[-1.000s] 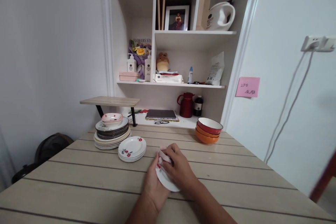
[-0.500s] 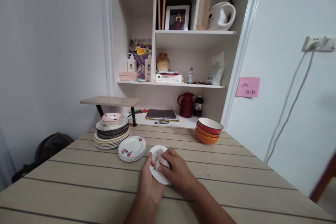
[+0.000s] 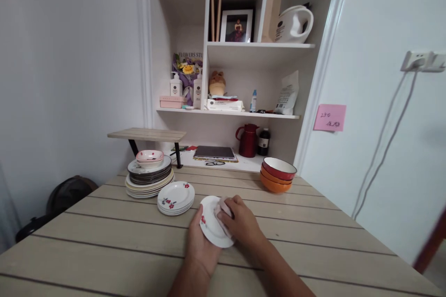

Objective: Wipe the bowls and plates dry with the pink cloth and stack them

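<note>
My left hand (image 3: pixel 199 241) grips a small white plate (image 3: pixel 208 213) by its left edge and from below, holding it tilted above the table. Red flowers decorate the plate near my left fingers. My right hand (image 3: pixel 242 220) is closed on a crumpled pale cloth (image 3: pixel 223 206), which presses against the right part of the plate's face. What the cloth covers there is hidden. Just left of my hands lies a short stack of matching flowered plates (image 3: pixel 177 195).
A taller stack of plates (image 3: pixel 149 188) with small bowls (image 3: pixel 149 158) on top stands at the left, beside a raised wooden stand (image 3: pixel 148 134). Red and orange bowls (image 3: pixel 277 178) are nested at the right. Behind the table, a shelf unit holds a dark red jug (image 3: pixel 247 141).
My right hand and the cloth have slid to the right across the plate, uncovering more of its middle. The plate has shifted slightly right and down in the view.
</note>
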A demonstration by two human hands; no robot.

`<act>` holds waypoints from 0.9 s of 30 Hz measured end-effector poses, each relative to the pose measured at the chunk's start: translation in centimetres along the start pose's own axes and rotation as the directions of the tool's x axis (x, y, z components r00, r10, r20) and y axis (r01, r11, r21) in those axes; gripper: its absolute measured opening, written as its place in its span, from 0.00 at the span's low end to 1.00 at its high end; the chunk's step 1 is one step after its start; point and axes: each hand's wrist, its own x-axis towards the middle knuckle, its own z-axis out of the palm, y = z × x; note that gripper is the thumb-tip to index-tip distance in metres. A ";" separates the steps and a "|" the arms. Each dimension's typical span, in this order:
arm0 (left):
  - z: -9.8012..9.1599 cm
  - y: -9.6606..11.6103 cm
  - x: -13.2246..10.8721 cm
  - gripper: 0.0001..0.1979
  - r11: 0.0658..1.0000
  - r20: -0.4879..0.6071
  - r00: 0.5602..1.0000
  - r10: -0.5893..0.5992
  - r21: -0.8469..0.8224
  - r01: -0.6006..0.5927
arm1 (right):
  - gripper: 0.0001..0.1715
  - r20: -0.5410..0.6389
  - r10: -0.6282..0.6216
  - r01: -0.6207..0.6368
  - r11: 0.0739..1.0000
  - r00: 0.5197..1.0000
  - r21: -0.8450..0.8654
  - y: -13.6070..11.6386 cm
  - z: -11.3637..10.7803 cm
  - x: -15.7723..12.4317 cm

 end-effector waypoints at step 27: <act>0.8 -0.6 -0.5 0.17 0.999 0.009 0.999 -0.044 0.029 0.044 | 0.10 0.034 -0.244 0.227 0.937 0.969 0.266 -0.6 -0.1 0.1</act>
